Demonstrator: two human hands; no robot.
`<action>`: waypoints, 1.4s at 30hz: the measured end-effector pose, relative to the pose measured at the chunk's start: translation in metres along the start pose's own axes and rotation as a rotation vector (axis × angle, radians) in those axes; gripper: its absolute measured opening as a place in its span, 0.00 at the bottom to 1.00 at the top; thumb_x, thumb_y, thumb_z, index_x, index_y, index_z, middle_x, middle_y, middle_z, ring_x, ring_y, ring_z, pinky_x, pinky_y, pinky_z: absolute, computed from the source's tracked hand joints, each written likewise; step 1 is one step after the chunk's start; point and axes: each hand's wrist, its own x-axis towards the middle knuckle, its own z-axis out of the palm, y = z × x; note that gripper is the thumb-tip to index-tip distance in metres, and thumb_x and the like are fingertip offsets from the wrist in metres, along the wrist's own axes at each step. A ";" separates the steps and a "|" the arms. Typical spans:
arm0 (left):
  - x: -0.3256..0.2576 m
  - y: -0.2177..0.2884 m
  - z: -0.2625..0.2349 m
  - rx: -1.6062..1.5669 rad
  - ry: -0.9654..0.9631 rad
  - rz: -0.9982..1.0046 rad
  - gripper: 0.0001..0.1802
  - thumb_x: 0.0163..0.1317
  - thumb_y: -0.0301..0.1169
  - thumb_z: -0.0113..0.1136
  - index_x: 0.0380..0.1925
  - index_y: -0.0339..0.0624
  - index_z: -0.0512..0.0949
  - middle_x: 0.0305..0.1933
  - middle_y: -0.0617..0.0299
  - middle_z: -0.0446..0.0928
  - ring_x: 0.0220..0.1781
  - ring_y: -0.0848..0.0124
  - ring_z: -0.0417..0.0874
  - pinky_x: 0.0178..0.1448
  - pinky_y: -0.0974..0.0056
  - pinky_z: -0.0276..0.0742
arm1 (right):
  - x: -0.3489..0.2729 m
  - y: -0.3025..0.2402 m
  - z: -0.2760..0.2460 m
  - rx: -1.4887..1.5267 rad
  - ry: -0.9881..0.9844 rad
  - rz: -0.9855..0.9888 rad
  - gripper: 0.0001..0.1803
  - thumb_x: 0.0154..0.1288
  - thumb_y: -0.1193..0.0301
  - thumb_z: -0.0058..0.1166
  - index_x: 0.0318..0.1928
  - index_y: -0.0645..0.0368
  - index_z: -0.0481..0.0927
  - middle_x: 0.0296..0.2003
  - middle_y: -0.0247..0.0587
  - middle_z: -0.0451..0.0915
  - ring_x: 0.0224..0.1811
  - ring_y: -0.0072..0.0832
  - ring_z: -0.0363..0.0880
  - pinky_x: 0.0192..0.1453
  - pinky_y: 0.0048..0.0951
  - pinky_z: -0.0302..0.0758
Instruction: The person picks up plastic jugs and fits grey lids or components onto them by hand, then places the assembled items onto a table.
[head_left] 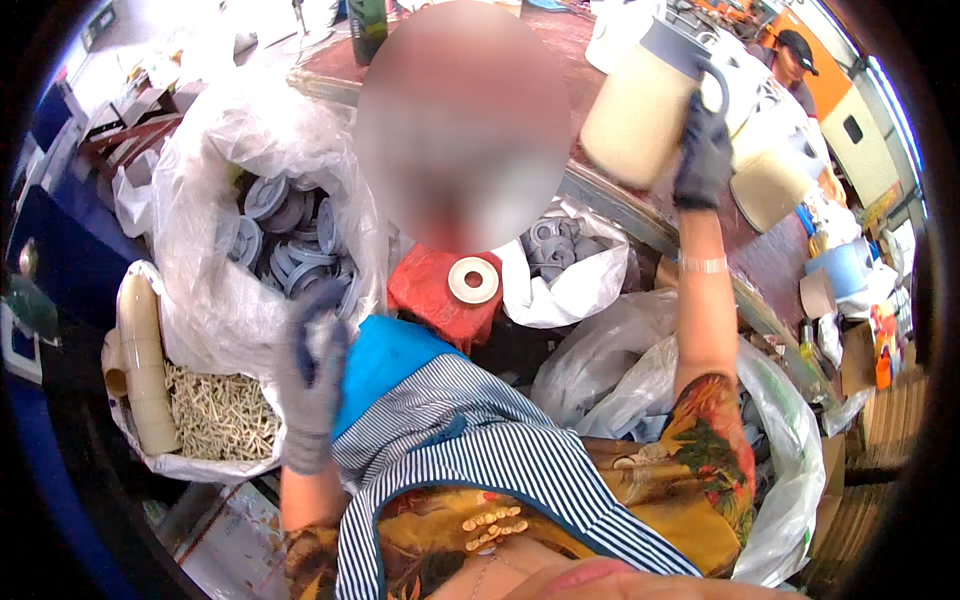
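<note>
My right hand (703,155), in a dark glove, is closed around the grey handle of a large beige pitcher (632,118) with a grey rim. The pitcher is tilted over the edge of the reddish table. Just right of that hand stands another beige pitcher (772,185). My left hand (312,390), in a grey glove with dark fingertips, is raised beside the near edge of a clear plastic bag (185,215). Round grey plastic lids (300,240) fill that bag. Motion smears the left fingers, so whether they hold anything cannot be made out.
A sack of small pale pieces (225,415) with stacked beige cups (145,360) stands at left. In front are a red block with a white ring (473,280) and a white bag of grey parts (565,290). Another person (795,60) is at far right. A blurred oval hides the middle.
</note>
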 end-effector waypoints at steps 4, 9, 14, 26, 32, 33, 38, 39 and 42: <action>-0.007 -0.025 0.043 -0.011 -0.187 0.095 0.18 0.58 0.26 0.61 0.49 0.34 0.77 0.52 0.50 0.78 0.58 0.59 0.77 0.64 0.58 0.67 | 0.121 0.116 -0.017 -0.289 -0.160 -0.005 0.40 0.56 0.48 0.65 0.56 0.68 0.71 0.44 0.41 0.77 0.41 0.23 0.74 0.43 0.23 0.72; -0.020 -0.060 0.038 0.055 -0.133 -0.025 0.16 0.62 0.29 0.59 0.50 0.35 0.77 0.53 0.52 0.78 0.57 0.60 0.77 0.64 0.58 0.67 | 0.043 0.080 -0.003 -0.051 -0.270 0.054 0.33 0.68 0.62 0.57 0.66 0.69 0.63 0.58 0.46 0.73 0.57 0.29 0.73 0.62 0.29 0.70; -0.041 -0.084 0.030 0.060 -0.143 -0.277 0.20 0.72 0.36 0.48 0.55 0.30 0.73 0.56 0.50 0.76 0.59 0.61 0.74 0.66 0.59 0.65 | -0.180 0.032 -0.082 -0.504 -1.271 0.181 0.20 0.70 0.62 0.52 0.58 0.56 0.78 0.50 0.43 0.82 0.53 0.30 0.79 0.63 0.33 0.71; -0.039 -0.077 0.046 0.096 -0.125 -0.210 0.25 0.74 0.41 0.44 0.56 0.26 0.71 0.57 0.46 0.75 0.60 0.59 0.74 0.67 0.57 0.65 | -0.319 0.086 -0.431 -1.938 0.129 0.789 0.32 0.61 0.50 0.53 0.64 0.46 0.70 0.61 0.50 0.71 0.55 0.48 0.78 0.55 0.43 0.76; -0.043 -0.078 0.057 0.116 -0.209 -0.202 0.24 0.73 0.40 0.46 0.56 0.29 0.72 0.57 0.48 0.76 0.60 0.59 0.74 0.67 0.57 0.64 | -0.300 0.126 -0.513 -2.194 -0.347 1.106 0.23 0.70 0.57 0.42 0.63 0.43 0.72 0.67 0.42 0.66 0.61 0.42 0.75 0.58 0.46 0.75; -0.042 -0.076 0.058 0.101 -0.220 -0.206 0.24 0.73 0.41 0.45 0.56 0.29 0.72 0.58 0.48 0.75 0.61 0.59 0.73 0.68 0.56 0.63 | -0.293 0.131 -0.532 -2.156 -0.389 1.180 0.21 0.70 0.58 0.42 0.60 0.44 0.75 0.64 0.41 0.70 0.60 0.41 0.76 0.57 0.46 0.75; -0.041 -0.068 0.047 0.196 -0.218 -0.168 0.23 0.73 0.39 0.46 0.56 0.29 0.72 0.59 0.48 0.75 0.62 0.60 0.73 0.69 0.57 0.62 | -0.247 0.100 -0.450 -2.133 -1.055 1.071 0.26 0.55 0.59 0.59 0.56 0.49 0.79 0.54 0.44 0.80 0.55 0.41 0.80 0.55 0.43 0.78; -0.044 -0.068 0.046 0.159 -0.192 -0.206 0.23 0.73 0.38 0.45 0.56 0.29 0.72 0.59 0.48 0.75 0.62 0.60 0.73 0.69 0.57 0.63 | -0.234 0.088 -0.428 -2.118 -0.958 1.070 0.21 0.55 0.58 0.56 0.49 0.50 0.84 0.52 0.45 0.81 0.54 0.41 0.80 0.56 0.42 0.77; -0.052 -0.078 0.045 0.065 -0.136 -0.296 0.21 0.72 0.35 0.47 0.56 0.30 0.72 0.57 0.48 0.76 0.60 0.60 0.74 0.67 0.58 0.64 | -0.186 0.072 -0.380 -1.842 -1.092 1.053 0.23 0.58 0.55 0.51 0.47 0.55 0.84 0.49 0.52 0.81 0.49 0.46 0.81 0.53 0.41 0.77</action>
